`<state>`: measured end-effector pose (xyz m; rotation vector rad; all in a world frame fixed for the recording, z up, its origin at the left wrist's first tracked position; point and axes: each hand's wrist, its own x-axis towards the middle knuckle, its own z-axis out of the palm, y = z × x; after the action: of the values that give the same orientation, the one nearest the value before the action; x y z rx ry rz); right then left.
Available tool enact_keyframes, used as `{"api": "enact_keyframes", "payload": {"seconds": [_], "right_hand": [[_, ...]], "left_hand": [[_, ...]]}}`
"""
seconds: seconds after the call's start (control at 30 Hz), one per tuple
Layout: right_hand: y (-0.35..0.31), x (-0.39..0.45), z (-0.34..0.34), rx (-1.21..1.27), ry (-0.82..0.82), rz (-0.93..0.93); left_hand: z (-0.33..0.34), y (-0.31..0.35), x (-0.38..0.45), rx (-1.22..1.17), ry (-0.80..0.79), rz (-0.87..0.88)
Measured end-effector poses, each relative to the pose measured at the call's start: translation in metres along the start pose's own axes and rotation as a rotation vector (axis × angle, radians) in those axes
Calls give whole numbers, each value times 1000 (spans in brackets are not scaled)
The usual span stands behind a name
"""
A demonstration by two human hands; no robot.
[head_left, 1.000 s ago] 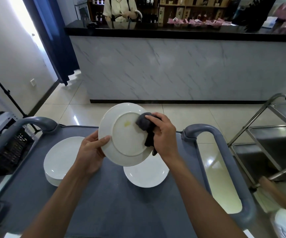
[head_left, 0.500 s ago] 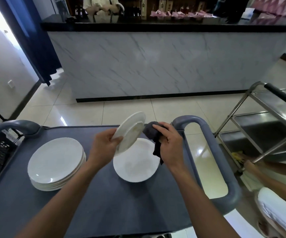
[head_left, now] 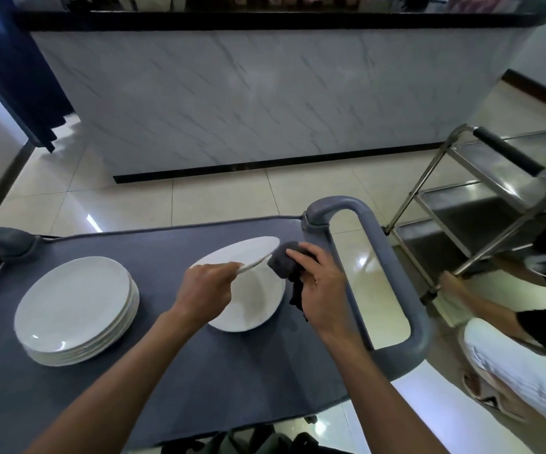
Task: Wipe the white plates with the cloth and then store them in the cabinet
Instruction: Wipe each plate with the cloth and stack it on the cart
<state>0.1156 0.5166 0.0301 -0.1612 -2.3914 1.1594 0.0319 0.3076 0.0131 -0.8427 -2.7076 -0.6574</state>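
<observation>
On a grey cart (head_left: pixel 199 371) before a marble bar (head_left: pixel 248 93), the left hand (head_left: pixel 207 291) pinches a tilted white plate (head_left: pixel 242 253) by its near rim. The right hand (head_left: pixel 322 285) clutches a dark cloth (head_left: pixel 284 263) against its right edge, above another plate (head_left: pixel 255 306). A plate stack (head_left: pixel 75 306) sits at left.

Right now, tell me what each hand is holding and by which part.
The left hand pinches the tilted white plate by its near rim. The right hand grips the bunched dark cloth, pressed against the plate's edge.
</observation>
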Motion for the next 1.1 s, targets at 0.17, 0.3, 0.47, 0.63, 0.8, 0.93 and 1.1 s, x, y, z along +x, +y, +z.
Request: {"api": "enact_keyframes", "payload": {"seconds": [0.17,0.3,0.47,0.63,0.8,0.93,1.1], "right_hand": [[12,-5,3,-16,-2,26],[18,-9,5,-9,7,56],[22,-12,10,-16,17,68],[25,-14,23,-4,4,66],[27,-18,34,-4,-8,66],[27,-24,37,-10,-14,66],[28,-31,40,-15,-18,78]], "left_hand": [[18,1,-5,18,-59,60],[30,-2,-14,72,-128,149],[38,-9,-24,125,-158,222],[45,-12,-35,142,-227,262],[46,-14,-44,139,-291,251],[45,-16,-55,118,-351,252],[46,-17,-61,123,-392,226]]}}
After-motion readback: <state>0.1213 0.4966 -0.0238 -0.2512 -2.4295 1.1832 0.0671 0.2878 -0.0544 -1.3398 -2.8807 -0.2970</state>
